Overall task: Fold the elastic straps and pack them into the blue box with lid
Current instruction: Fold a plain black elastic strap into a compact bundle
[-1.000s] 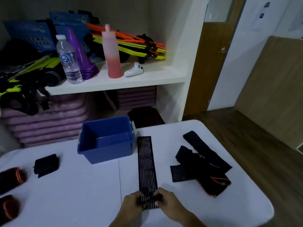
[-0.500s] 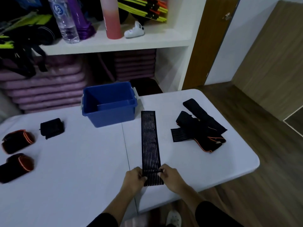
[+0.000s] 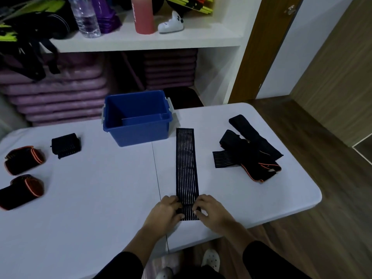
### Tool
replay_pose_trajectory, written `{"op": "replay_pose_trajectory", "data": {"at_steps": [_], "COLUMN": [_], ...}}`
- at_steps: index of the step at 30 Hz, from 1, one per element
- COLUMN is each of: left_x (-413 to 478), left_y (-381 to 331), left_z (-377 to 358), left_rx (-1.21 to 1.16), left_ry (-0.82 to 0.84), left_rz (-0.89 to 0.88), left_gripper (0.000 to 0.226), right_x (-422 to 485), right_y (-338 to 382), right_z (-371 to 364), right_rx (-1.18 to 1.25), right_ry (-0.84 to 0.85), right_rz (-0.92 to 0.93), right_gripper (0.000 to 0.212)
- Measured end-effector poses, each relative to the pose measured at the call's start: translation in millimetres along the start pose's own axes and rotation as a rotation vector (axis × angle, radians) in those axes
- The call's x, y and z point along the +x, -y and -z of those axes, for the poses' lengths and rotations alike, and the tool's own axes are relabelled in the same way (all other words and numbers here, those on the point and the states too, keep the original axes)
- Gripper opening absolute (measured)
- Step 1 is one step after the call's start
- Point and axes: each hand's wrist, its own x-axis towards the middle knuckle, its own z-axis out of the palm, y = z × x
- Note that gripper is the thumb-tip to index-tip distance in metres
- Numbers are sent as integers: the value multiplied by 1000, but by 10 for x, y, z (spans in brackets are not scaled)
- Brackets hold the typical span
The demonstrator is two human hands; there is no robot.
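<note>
Strap: the strap (image 3: 186, 164) lies flat on the tabletop (image 3: 100, 188), far end just beside the blue box (image 3: 138, 133).
Grips: my left grip (image 3: 167, 210) and right grip (image 3: 210, 210) pinch its near end.
Feel: light, limp, stretchy, I judge; the end corners hold best.

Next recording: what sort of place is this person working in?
Probably a gym or sports-studio storeroom. Stacked purple mats fill the space under a white shelf holding a water bottle and a pink bottle, and a striped elastic strap lies on the white table.
</note>
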Motion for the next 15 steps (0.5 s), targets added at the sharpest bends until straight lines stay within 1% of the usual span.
{"op": "replay_pose_trajectory", "data": {"at_steps": [2,3,5,8,10,11,13,15], "left_x": [-11,-8,10,46,69,88,145,208], "left_y": [44,67,82,48,7,-22,-70,-88], "left_z": [3,2,-5,21,63,97,153,162], "left_rx": [49,85,108,21,-63,-117,-266,-407], "left_ry": [51,70,76,43,26,29,56,78], "left_rz": [-72,-96,-116,-69,-5,55,229,383], "left_gripper": [57,60,52,40,33,27,21,19], "right_x": [11,25,54,86,100,113,149,189], "right_y": [-43,-63,-62,-31,-11,-5,4,18], "right_z": [35,43,57,72,101,113,121,94], "right_rx": [6,-12,-48,-25,31,75,153,186], "right_ry": [65,107,136,98,79,65,40,30], "right_rz": [15,17,23,11,-54,-94,-173,-253], "right_gripper": [30,37,38,31,26,22,16,18]}}
